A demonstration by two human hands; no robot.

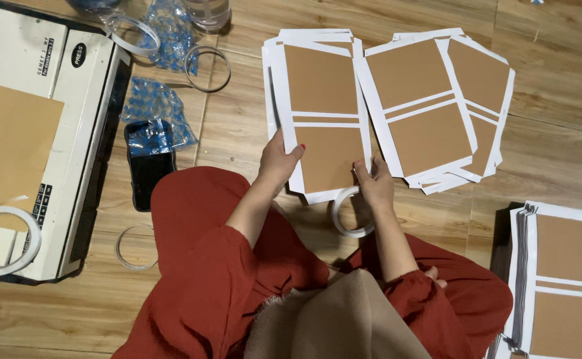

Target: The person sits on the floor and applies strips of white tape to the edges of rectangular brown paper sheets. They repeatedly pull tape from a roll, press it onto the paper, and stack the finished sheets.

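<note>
The left hand [279, 161] grips the lower left edge of the top cover sheet [321, 106], a white sheet with two brown panels, on a stack lying on the wooden floor [557, 126]. The right hand [373, 183] pinches the same sheet's lower right corner. A tape ring [344, 223] lies just below the sheet, under the right hand. A second fanned stack [437, 106] lies just right of the sheet. A black phone [148, 173] lies well left of it.
</note>
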